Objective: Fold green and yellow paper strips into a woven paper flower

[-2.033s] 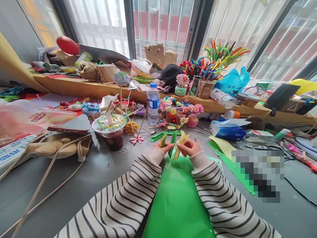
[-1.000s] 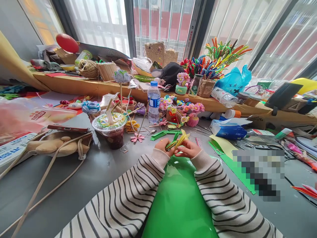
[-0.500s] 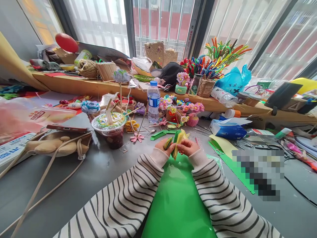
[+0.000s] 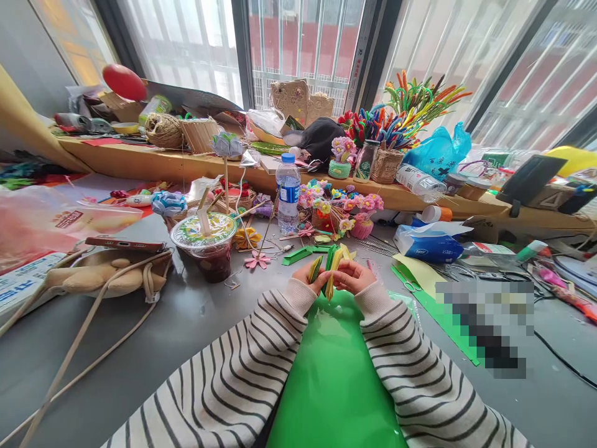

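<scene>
From here I see, left to right: drink cup [image 4: 208, 252] on the table [image 4: 205, 333]. Left hand [image 4: 308, 275], fingers closed, pinching folded green-and-yellow paper [image 4: 330, 285]. Paper sits between both hands, above the glossy green sheet [image 4: 340, 373]. Right hand [image 4: 355, 276], fingertips drawn together, pinching its yellow side. Tissue pack [image 4: 426, 246] further right, apart.

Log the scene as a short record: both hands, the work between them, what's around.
Left hand: holding a small folded green-and-yellow paper piece
Right hand: fingers pinching a folded yellow-and-green paper bundle between the hands
Below hands in view: glossy green sheet
Beyond hands: green paper strips; clear plastic bottle, blue cap
Left side: clear plastic cup, dark drink
Right side: blue-and-white packet
</scene>
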A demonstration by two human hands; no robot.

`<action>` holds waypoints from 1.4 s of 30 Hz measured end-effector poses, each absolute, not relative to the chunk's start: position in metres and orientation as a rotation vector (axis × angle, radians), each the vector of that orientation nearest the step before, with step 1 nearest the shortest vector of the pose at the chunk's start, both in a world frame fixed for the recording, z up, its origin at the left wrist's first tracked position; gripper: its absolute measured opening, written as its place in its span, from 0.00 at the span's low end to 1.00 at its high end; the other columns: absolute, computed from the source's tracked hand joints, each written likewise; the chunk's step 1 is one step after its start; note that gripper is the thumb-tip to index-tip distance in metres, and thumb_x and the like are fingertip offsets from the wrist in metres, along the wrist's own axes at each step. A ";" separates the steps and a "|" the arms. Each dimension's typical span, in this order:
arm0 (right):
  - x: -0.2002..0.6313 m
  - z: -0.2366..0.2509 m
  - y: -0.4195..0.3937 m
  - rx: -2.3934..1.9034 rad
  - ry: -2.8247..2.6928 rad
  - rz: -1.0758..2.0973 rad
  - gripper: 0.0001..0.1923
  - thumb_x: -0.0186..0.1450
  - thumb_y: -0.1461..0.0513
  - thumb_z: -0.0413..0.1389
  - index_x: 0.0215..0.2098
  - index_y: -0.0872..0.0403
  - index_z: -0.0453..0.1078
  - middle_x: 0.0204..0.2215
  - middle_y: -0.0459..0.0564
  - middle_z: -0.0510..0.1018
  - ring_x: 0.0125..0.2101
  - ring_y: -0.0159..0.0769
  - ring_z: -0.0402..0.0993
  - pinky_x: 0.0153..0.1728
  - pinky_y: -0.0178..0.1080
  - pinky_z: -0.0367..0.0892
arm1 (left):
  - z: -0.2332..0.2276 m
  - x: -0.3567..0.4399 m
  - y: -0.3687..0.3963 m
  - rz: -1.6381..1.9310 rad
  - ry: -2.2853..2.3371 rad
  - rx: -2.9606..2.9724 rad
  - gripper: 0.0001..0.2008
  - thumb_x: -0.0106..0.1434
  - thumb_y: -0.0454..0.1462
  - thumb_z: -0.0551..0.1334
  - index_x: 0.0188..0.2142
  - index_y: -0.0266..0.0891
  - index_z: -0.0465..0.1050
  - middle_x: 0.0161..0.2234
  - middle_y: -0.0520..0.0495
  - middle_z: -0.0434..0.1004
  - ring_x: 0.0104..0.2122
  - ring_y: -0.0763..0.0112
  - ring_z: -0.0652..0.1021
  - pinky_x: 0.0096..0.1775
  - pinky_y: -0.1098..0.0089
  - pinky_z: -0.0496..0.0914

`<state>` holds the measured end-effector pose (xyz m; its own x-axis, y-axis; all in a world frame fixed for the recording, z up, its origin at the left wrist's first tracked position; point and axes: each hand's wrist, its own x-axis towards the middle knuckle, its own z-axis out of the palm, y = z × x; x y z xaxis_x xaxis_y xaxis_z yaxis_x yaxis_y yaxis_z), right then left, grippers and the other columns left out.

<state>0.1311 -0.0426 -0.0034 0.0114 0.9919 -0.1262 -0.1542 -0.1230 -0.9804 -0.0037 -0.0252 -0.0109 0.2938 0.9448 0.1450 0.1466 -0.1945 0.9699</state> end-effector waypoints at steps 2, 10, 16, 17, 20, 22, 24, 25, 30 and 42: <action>0.130 -0.002 -0.043 -1.220 -1.041 1.327 0.18 0.38 0.56 0.63 0.23 0.56 0.64 0.17 0.42 0.71 0.18 0.26 0.68 0.23 0.33 0.66 | -0.012 -0.004 -0.025 1.051 1.064 1.648 0.14 0.48 0.46 0.57 0.23 0.35 0.65 0.18 0.52 0.63 0.21 0.76 0.64 0.24 0.74 0.60; 0.128 0.005 -0.046 -1.235 -1.073 1.232 0.17 0.39 0.55 0.62 0.22 0.56 0.64 0.19 0.42 0.71 0.20 0.28 0.68 0.23 0.34 0.67 | -0.012 -0.005 -0.024 1.021 1.083 1.664 0.12 0.51 0.44 0.54 0.25 0.36 0.65 0.19 0.52 0.63 0.21 0.76 0.64 0.24 0.74 0.59; 0.138 0.005 -0.046 -1.228 -1.250 1.038 0.13 0.43 0.57 0.60 0.23 0.55 0.64 0.18 0.43 0.70 0.20 0.29 0.68 0.23 0.35 0.66 | -0.012 -0.009 -0.023 1.093 1.326 1.867 0.10 0.51 0.41 0.54 0.22 0.36 0.67 0.20 0.50 0.64 0.23 0.74 0.65 0.28 0.72 0.58; 0.140 0.003 -0.045 -1.244 -1.295 1.029 0.13 0.43 0.57 0.61 0.22 0.55 0.64 0.17 0.43 0.70 0.19 0.29 0.68 0.22 0.35 0.66 | -0.012 -0.009 -0.023 1.070 1.355 1.877 0.09 0.51 0.41 0.55 0.22 0.37 0.68 0.20 0.50 0.65 0.24 0.73 0.65 0.28 0.72 0.58; 0.142 -0.002 -0.045 -1.265 -1.352 1.074 0.12 0.43 0.57 0.61 0.19 0.55 0.64 0.16 0.43 0.70 0.18 0.29 0.67 0.22 0.36 0.66 | -0.015 -0.009 -0.023 1.014 1.360 1.863 0.08 0.49 0.40 0.57 0.24 0.37 0.69 0.22 0.49 0.68 0.25 0.72 0.67 0.30 0.72 0.59; 0.142 -0.002 -0.045 -1.245 -1.312 1.116 0.12 0.43 0.57 0.61 0.17 0.55 0.63 0.15 0.43 0.70 0.17 0.28 0.66 0.21 0.35 0.65 | -0.015 -0.009 -0.022 1.020 1.328 1.790 0.09 0.49 0.41 0.57 0.24 0.37 0.69 0.22 0.50 0.68 0.24 0.73 0.67 0.29 0.72 0.59; 0.142 -0.002 -0.045 -1.218 -1.265 1.166 0.13 0.44 0.56 0.60 0.17 0.56 0.63 0.13 0.43 0.70 0.15 0.27 0.65 0.20 0.34 0.64 | -0.013 -0.008 -0.022 1.032 1.263 1.645 0.10 0.48 0.42 0.57 0.25 0.37 0.69 0.19 0.52 0.66 0.21 0.75 0.65 0.26 0.73 0.59; 0.141 -0.002 -0.045 -1.202 -1.247 1.194 0.13 0.44 0.56 0.60 0.17 0.56 0.64 0.13 0.42 0.70 0.15 0.26 0.65 0.19 0.33 0.64 | -0.012 -0.008 -0.022 1.032 1.220 1.561 0.11 0.48 0.43 0.57 0.25 0.37 0.69 0.17 0.53 0.64 0.19 0.77 0.64 0.24 0.74 0.58; 0.136 0.000 -0.045 -1.132 -1.278 1.273 0.13 0.43 0.57 0.61 0.17 0.57 0.64 0.11 0.41 0.68 0.13 0.25 0.63 0.16 0.31 0.61 | -0.008 -0.007 -0.024 0.936 1.054 1.379 0.12 0.46 0.44 0.59 0.24 0.36 0.70 0.12 0.57 0.58 0.14 0.81 0.58 0.18 0.76 0.54; 0.136 -0.007 -0.041 -1.067 -1.210 1.245 0.15 0.43 0.57 0.61 0.22 0.55 0.61 0.13 0.39 0.69 0.14 0.25 0.64 0.15 0.30 0.59 | -0.002 -0.004 -0.027 0.869 0.980 1.133 0.14 0.41 0.43 0.63 0.25 0.36 0.70 0.09 0.59 0.58 0.11 0.83 0.56 0.17 0.76 0.49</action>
<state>0.1358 -0.0415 -0.0071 -0.0530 0.9964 0.0659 -0.0945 0.0607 -0.9937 -0.0040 -0.0267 -0.0024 0.3362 0.9250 -0.1773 -0.0659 0.2109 0.9753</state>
